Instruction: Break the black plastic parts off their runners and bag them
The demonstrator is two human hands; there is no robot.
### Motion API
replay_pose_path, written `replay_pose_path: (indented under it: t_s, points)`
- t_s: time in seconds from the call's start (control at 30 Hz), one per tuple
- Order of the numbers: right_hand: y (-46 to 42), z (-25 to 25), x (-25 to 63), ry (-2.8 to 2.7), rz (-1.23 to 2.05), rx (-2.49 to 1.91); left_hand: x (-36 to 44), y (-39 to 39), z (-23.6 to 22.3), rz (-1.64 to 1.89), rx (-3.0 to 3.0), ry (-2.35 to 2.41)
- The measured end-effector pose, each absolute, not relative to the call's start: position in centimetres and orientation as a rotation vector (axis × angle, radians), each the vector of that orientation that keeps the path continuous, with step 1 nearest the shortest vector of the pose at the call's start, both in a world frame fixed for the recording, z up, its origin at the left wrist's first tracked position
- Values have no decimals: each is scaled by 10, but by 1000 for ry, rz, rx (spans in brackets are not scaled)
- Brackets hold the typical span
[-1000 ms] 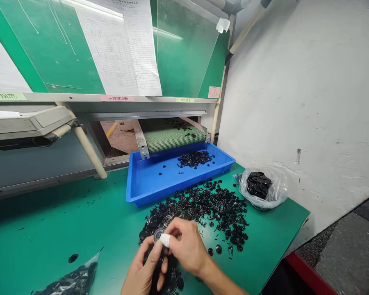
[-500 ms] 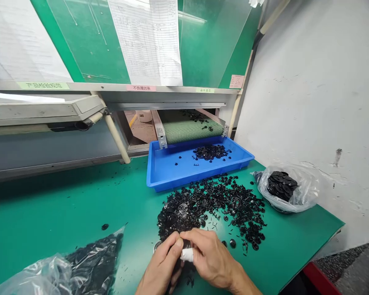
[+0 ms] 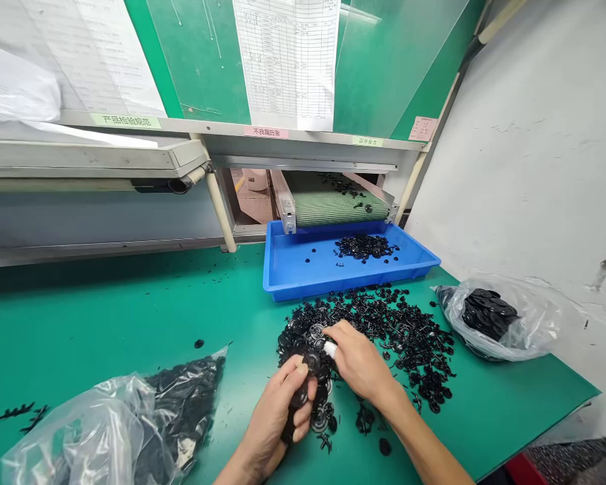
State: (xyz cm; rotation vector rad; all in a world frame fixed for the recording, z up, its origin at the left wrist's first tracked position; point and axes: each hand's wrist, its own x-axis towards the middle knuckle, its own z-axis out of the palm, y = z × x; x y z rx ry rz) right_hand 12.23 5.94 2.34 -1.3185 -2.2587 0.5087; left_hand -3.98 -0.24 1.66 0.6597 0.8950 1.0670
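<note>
Your left grip [image 3: 275, 424] is curled closed around a stack of black plastic discs [image 3: 299, 397], held just over the loose pile [image 3: 401, 343] on the green table [image 3: 95, 303]. Your right grip [image 3: 356, 360] sits at the stack's top; whether it clamps a disc, you cannot tell.

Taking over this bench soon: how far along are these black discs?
Looks done: a small heap in the blue tray and discs in the clear bag at right. In hand: the left hand grips a stack of discs; the right hand touches the pile. Left: that pile on the green mat, and the bag at lower left.
</note>
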Motion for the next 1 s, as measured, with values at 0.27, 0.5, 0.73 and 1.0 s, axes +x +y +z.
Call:
replay_pose_path:
  t_s: [0.27,0.5,0.73,1.0]
  points:
    - [73,12,114,-2294,498,-1411,-50,2,18,1243,565,777]
    - [71,4,133,-1999,721,-1249,-53,5,20,1266,373,717]
    - [39,14,137,-1876,683,-964,-41,3,15,1122,503,824]
    - [21,21,136,-2061,689,-746,-28,-5,16,957,612,936]
